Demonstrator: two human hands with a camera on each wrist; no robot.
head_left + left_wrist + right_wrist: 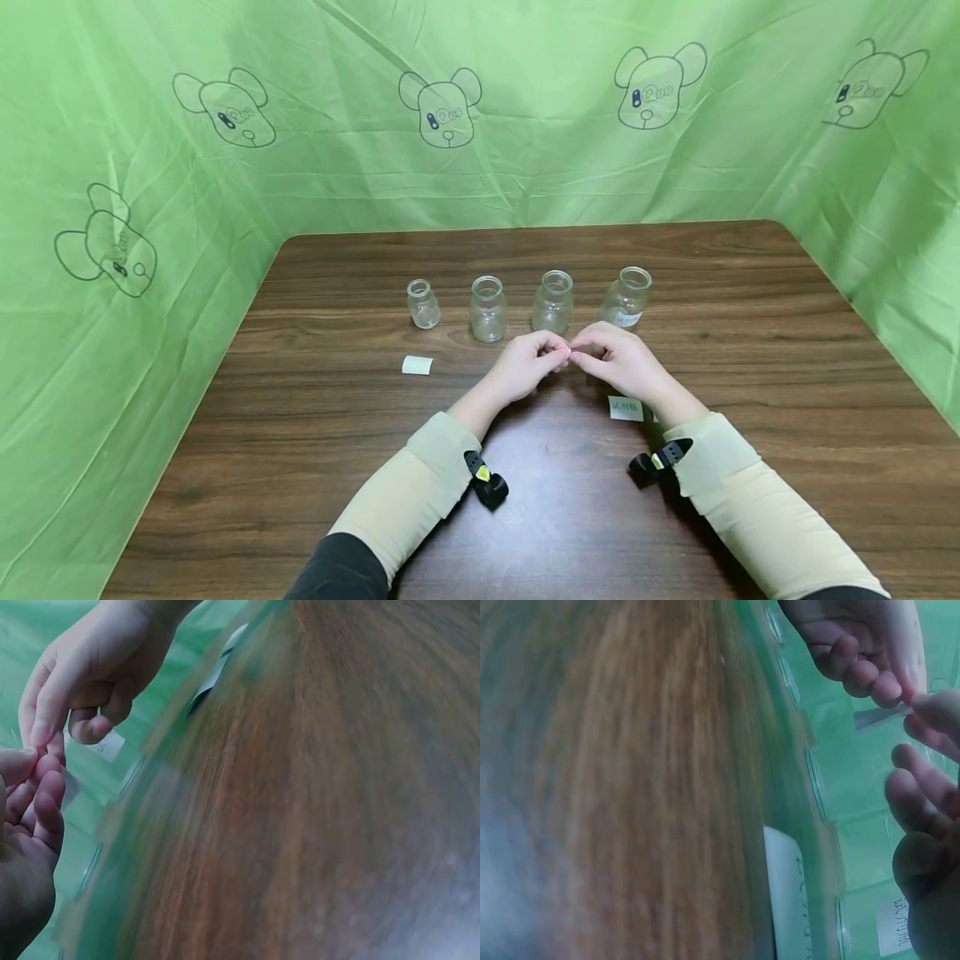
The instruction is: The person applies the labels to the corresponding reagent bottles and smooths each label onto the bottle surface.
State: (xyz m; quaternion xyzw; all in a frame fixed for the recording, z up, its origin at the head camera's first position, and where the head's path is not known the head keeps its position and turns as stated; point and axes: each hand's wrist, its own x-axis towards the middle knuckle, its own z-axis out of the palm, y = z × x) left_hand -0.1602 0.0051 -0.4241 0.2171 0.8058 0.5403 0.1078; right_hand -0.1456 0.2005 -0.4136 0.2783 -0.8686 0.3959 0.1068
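Note:
My left hand [528, 367] and right hand [618, 360] meet fingertip to fingertip in front of the jars. Between thumbs and forefingers they pinch a small pale paper label [881, 717], mostly hidden by the fingers in the head view. Its free part sticks out below the left hand's fingers in the right wrist view. Behind the hands stand two clear glass jars [552, 304] [488, 312]. Further right, a glass jar [630, 292] carries a white label [626, 319] with writing. Close to my right wrist lies a paper slip [626, 408] with green writing.
A smaller glass jar [423, 307] stands at the left end of the row. In front of it lies a blank white slip [417, 365]. The brown wooden table [300, 467] is bounded by a green cloth backdrop [525, 192].

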